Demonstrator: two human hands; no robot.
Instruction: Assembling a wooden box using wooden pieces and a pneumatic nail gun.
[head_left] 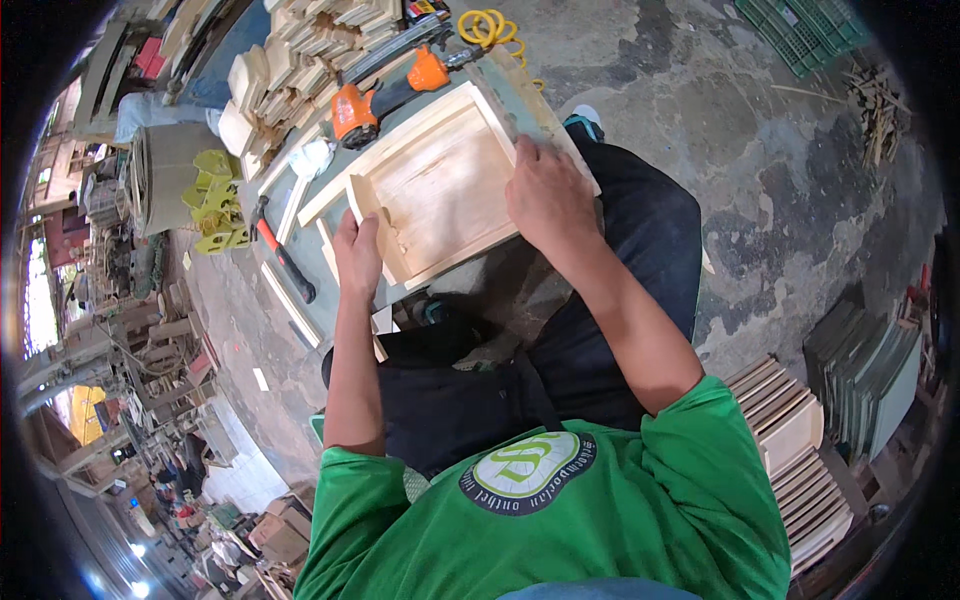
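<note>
A shallow pale wooden tray with raised sides lies tilted across a grey-green work surface in front of my knees. My left hand grips the end board on its left, thumb on the near face and the other fingers partly hidden behind the wood. At the opposite end, my right hand closes over the right side, its fingers curled at the rim. Just beyond the tray's far side rests an orange and black nail gun. A hammer with a red and black handle lies left of my left hand.
Cut wooden pieces are piled at the far left of the work surface. A coiled yellow air hose sits beyond the nail gun. Stacked wooden trays and grey panels stand at right; a green crate is at far right.
</note>
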